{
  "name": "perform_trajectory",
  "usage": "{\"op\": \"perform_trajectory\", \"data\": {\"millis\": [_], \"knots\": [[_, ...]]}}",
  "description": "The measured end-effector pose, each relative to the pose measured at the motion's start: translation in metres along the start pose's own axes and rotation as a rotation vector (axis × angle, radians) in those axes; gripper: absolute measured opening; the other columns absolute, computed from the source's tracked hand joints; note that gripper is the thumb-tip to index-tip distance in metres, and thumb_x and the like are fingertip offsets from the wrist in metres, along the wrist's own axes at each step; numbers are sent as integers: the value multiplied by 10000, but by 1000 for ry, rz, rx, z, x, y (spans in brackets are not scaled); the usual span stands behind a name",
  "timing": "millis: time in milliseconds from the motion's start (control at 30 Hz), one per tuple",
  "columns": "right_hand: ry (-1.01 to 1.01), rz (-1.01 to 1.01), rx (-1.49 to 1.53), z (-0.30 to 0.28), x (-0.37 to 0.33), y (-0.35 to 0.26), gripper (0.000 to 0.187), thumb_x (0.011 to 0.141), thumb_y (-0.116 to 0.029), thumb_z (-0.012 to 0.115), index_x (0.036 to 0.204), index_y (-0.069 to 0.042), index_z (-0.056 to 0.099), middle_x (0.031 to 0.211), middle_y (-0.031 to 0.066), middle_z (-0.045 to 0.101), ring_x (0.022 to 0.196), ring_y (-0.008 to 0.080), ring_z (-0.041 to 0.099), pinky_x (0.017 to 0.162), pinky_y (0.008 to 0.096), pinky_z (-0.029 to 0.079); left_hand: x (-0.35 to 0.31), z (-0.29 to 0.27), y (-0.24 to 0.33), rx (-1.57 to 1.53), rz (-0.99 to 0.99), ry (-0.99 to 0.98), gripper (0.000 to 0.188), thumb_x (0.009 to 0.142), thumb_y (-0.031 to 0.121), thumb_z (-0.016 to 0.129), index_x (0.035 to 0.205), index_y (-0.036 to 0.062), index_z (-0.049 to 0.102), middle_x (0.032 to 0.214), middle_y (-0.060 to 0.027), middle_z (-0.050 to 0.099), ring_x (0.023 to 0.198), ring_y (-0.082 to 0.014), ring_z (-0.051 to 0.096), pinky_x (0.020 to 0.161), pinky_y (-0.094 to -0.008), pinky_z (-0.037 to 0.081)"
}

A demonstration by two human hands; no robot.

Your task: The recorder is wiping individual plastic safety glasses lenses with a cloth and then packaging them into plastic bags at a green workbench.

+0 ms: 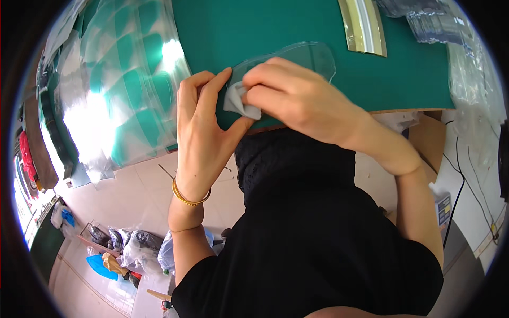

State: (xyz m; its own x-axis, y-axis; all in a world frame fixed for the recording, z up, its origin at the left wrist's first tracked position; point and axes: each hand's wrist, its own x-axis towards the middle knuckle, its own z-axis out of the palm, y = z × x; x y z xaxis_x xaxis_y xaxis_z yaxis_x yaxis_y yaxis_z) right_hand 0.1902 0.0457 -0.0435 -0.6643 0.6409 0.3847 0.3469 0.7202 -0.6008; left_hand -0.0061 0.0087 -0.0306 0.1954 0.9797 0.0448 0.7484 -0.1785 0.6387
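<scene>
Plastic sheets on table, left of cloth; strip behind, right.

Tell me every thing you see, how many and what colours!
Table: one, green, top middle
Plastic piece: one, clear, on the table
Cloth: one, whitish, near the table's front edge
Plastic sheets: several, clear, table's left
Strip: one, gold and white, upper right
Plastic wrapping: several, clear, top right
Cardboard: one, brown, right
Cables: some, dark, right
Bags: many, clear, dark, blue, lower left
Floor: one, pale, below the table
Shirt: one, black, lower middle
Bracelet: one, gold, left wrist
Left hand: one, beside the cloth
Right hand: one, holding the cloth
</scene>
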Motion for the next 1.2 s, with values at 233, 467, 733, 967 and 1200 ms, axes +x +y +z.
{"op": "perform_trajectory", "data": {"millis": [233,467,733,967,1200], "knots": [[169,33,-258,3,10,24,207,666,53,712,820,-31,601,891,64,576,776,246,567,655,336,489,3,2,2,-56,1,63,606,621,96,879,1171,3,644,1089,-103,546,987,-281,551,838,-355,481],[308,218,-437,-32,-29,23,159,734,51,700,832,-10,592,828,87,589,710,277,592,622,352,492,8,3,6,-44,15,88,602,609,67,881,1159,-19,652,1084,-103,546,966,-271,557,822,-352,490],[412,580,-463,-67,-91,4,159,791,53,666,937,-3,636,965,111,651,870,228,642,809,310,514,-5,-6,3,0,78,75,634,678,118,842,1230,-53,581,1142,-172,519,1027,-350,534,903,-399,466],[207,856,-801,-154,-141,46,223,962,-139,589,1127,8,627,1141,143,627,1002,310,623,885,331,485,-8,-60,-21,125,136,360,526,698,124,832,1169,7,630,1116,-145,619,1028,-328,549,899,-395,466],[165,682,-835,-149,-44,-7,292,946,-92,587,1228,-27,627,1272,113,611,1185,293,566,1014,365,425,-17,-140,-143,182,-540,430,709,770,285,824,1315,-70,541,1243,-195,607,1025,-259,621,871,-366,515]]}}
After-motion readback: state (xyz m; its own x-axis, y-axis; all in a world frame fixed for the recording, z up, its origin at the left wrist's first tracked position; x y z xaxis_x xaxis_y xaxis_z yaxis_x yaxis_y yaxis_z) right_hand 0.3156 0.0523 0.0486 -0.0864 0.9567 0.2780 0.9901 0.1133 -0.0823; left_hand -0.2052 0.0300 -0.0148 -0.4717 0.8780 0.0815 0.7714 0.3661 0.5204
